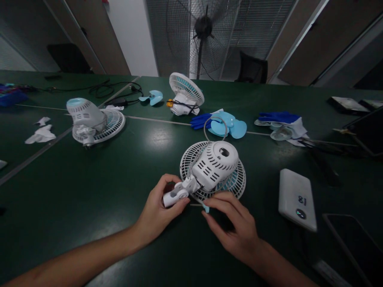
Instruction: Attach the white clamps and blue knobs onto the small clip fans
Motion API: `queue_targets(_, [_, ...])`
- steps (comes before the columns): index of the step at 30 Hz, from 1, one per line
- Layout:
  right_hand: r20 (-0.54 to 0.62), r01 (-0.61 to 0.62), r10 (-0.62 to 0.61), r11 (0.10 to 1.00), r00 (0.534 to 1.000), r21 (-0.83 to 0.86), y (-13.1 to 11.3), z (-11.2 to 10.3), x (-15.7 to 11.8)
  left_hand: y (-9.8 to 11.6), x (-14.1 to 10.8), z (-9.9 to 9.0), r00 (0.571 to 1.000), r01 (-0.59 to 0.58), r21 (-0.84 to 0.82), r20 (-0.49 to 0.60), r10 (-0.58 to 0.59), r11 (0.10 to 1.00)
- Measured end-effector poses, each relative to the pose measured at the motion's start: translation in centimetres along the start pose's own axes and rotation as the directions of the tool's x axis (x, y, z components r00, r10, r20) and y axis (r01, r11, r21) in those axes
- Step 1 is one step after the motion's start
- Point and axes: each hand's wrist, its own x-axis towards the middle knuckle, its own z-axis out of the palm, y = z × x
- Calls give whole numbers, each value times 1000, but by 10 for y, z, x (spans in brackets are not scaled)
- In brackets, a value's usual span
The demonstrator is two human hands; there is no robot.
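The right hand (236,229) has its thumb and index fingers nearly together, with a small light-blue piece (206,208) pinched between the tips; its exact shape is too small to tell. The left hand (157,205) has its fingers curled around a white plastic jointed stem (176,195), thumb along the near side. That stem belongs to a small white plastic fan (216,161), which lies with its round slatted grille down on the dark green table (134,167), directly in front of the person. The step in hand looks like fine work at the fan's near edge, one hand steadying and the other handling the little piece. The next move seems to call for a still stem and a light, exact pinch. Beyond the fan lies a light-blue plastic three-bladed propeller (229,125); to the right, a white rectangular device (295,193).
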Motion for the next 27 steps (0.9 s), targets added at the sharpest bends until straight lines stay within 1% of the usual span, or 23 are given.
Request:
queue_targets(4, [3,14,-14,1000,1000,-11,0,1,-1,7,-7,-1,986,-149,14,72,148,989])
queue_targets(5, [-1,9,-9,1000,1000,-14,1,1,-2,8,-8,-2,984,-154,23,98,151,988])
queue_targets(8, [-27,-8,7,1000,1000,-30,2,0,-5,9,-8,-2,983,-111,24,147,106,994])
queue_targets(10, [-69,-23,19,998,997,-56,2,-1,-6,7,-7,-3,985,-92,3,147,90,996])
queue_targets(12, [-114,-44,33,995,993,-91,2,-1,-5,3,-6,-3,985,-98,-16,138,99,995])
queue_targets(14, [-140,-51,34,991,990,-121,2,-1,-3,0,-5,-3,983,-100,-48,151,106,994])
queue_targets(17, [-157,-21,-2,990,988,-141,2,-1,-2,0,-6,-3,969,-126,-100,201,144,987])
queue_targets(19, [-179,-5,-24,987,984,-163,3,-2,-3,2,-6,-3,953,-174,-110,231,195,979])
queue_targets(21, [-205,-1,-41,979,978,-203,2,-4,-5,4,-7,-2,938,-211,-122,253,236,970])
queue_targets(23, [-222,25,-83,967,971,-253,0,-6,-7,6,-6,-1,926,-220,-146,279,254,964])
queue_targets(25, [-207,78,-137,960,969,-270,-2,-7,-8,7,-6,-1,915,-216,-165,310,259,962])
queue_targets(27, [-179,103,-148,966,973,-235,-3,-7,-8,7,-5,-1,904,-223,-170,333,269,960])
